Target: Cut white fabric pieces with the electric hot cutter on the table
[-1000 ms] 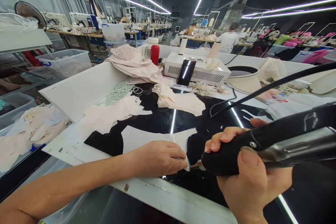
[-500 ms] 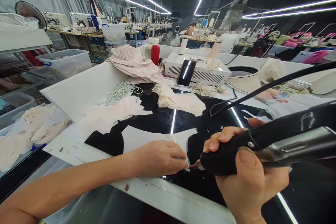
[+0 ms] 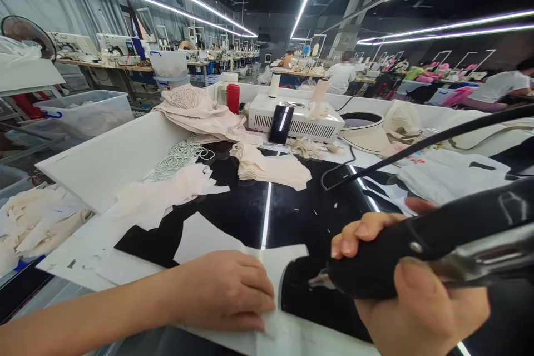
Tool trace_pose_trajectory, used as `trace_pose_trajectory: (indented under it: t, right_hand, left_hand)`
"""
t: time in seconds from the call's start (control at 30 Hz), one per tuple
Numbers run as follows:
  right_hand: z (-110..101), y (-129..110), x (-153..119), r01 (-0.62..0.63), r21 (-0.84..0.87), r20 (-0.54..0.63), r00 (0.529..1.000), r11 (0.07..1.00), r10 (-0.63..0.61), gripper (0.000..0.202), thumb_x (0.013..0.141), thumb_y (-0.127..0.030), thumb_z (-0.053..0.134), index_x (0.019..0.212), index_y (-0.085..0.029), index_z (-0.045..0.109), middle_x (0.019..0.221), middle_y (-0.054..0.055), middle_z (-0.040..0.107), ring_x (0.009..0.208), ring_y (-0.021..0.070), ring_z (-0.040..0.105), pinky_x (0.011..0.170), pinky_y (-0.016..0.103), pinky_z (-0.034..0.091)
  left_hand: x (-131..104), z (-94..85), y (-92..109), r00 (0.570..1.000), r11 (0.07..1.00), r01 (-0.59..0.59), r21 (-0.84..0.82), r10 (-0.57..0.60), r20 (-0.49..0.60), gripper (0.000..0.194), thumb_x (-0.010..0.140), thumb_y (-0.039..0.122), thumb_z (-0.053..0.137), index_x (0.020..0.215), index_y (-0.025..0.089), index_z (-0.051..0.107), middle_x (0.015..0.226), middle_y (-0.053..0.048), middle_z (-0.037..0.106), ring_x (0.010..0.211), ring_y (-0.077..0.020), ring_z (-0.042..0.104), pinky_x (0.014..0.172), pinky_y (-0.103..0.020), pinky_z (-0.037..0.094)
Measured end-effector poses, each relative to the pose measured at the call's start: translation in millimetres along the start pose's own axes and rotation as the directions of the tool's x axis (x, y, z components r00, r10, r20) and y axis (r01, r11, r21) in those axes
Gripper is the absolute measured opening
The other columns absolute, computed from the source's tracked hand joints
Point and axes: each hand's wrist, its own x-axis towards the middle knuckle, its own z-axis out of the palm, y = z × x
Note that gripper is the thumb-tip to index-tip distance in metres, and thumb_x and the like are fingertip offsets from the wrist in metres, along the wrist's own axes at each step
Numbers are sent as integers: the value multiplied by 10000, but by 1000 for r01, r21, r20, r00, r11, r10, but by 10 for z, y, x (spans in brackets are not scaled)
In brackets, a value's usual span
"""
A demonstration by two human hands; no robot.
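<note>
My right hand (image 3: 413, 306) grips a black corded cutting tool (image 3: 429, 245) at the lower right, its metal tip pointing left just above the glossy black worktop (image 3: 246, 211). My left hand (image 3: 225, 289) lies flat, fingers together, pressing a white shaped fabric piece (image 3: 275, 264) onto the worktop near the front edge. The tool's tip sits just right of that piece's curved edge. The tool's cable (image 3: 417, 147) arcs up to the right.
Cream fabric stacks (image 3: 271, 167) and loose pieces (image 3: 162, 194) lie further back, beside white elastic loops (image 3: 175, 157). A white machine box (image 3: 300, 119) with a phone (image 3: 279, 122) leaning on it, a red flask (image 3: 232, 98), bins at left. People sit at sewing tables behind.
The view tipped down and the scene shifted. My left hand slid toward the front edge on the white piece. The tool's tip moved slightly away from my fingers.
</note>
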Motion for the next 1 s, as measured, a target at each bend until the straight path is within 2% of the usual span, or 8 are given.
trace_pose_trajectory:
  t: [0.07, 0.17, 0.33, 0.4, 0.5, 0.67, 0.83, 1.0]
  right_hand:
    - [-49, 26, 143, 30, -11, -93, 995, 999, -31, 461, 767, -380, 915, 1161, -257, 711, 740, -33, 682, 536, 179, 622, 460, 328, 577]
    - [-122, 127, 297, 37, -39, -138, 990, 999, -42, 438, 771, -331, 888, 1160, -261, 701, 754, -37, 696, 551, 174, 635, 476, 315, 576]
    - [-160, 296, 324, 54, -33, -58, 997, 998, -56, 398, 856, -341, 860, 1200, -268, 673, 809, -42, 693, 574, 155, 649, 517, 310, 592]
    - [-148, 330, 309, 60, -23, -26, 998, 998, -61, 397, 876, -358, 860, 1209, -269, 663, 825, -41, 691, 584, 153, 653, 520, 308, 594]
    - [-131, 359, 297, 60, -26, -10, 998, 998, -60, 394, 903, -372, 849, 1226, -268, 648, 833, -42, 692, 586, 149, 653, 523, 304, 594]
    - [-139, 388, 287, 70, -38, 9, 998, 997, -70, 341, 915, -386, 841, 1172, -258, 656, 847, -42, 694, 590, 143, 655, 550, 308, 594]
    - [-145, 386, 278, 70, -18, 22, 997, 997, -70, 311, 917, -367, 839, 1144, -259, 655, 844, -44, 702, 583, 139, 660, 550, 306, 598]
    - [-134, 379, 264, 71, -15, 28, 997, 997, -71, 305, 921, -367, 833, 1136, -258, 646, 842, -45, 700, 578, 142, 660, 544, 312, 603]
  left_hand:
    - [-28, -57, 70, 1000, 1000, 6, -11, -6, 8, 185, 1125, 300, 667, 1228, 159, 727, 1096, -67, 819, 1016, -188, 770, 1089, -306, 597]
    - [22, -103, 77, 1000, 999, 14, 46, -13, -26, 168, 1092, 268, 724, 1215, 155, 728, 1104, -64, 815, 1028, -184, 777, 1054, -295, 608]
    - [291, -51, -115, 996, 974, 17, 225, 4, -93, 124, 1124, 212, 642, 1201, 144, 712, 1123, -66, 791, 1043, -188, 750, 1025, -321, 614]
    - [399, 3, -206, 996, 957, 24, 290, 0, -85, 149, 1128, 218, 626, 1239, 149, 697, 1122, -64, 771, 1042, -194, 739, 1019, -325, 610]
    - [497, 97, -307, 999, 938, 18, 347, 0, -51, 211, 1089, 234, 698, 1284, 158, 679, 1114, -59, 737, 1025, -198, 723, 993, -330, 611]
    - [501, 210, -358, 1000, 921, 19, 390, -20, -2, 285, 1034, 295, 792, 1264, 173, 674, 1092, -49, 702, 995, -198, 707, 944, -332, 616]
    - [457, 234, -333, 998, 923, 26, 383, -2, -64, 156, 1109, 255, 669, 1227, 156, 692, 1083, -51, 727, 1009, -187, 717, 949, -320, 606]
    - [435, 238, -328, 998, 924, 28, 382, -5, -61, 156, 1079, 229, 717, 1215, 153, 714, 1118, -69, 742, 1050, -189, 724, 982, -309, 605]
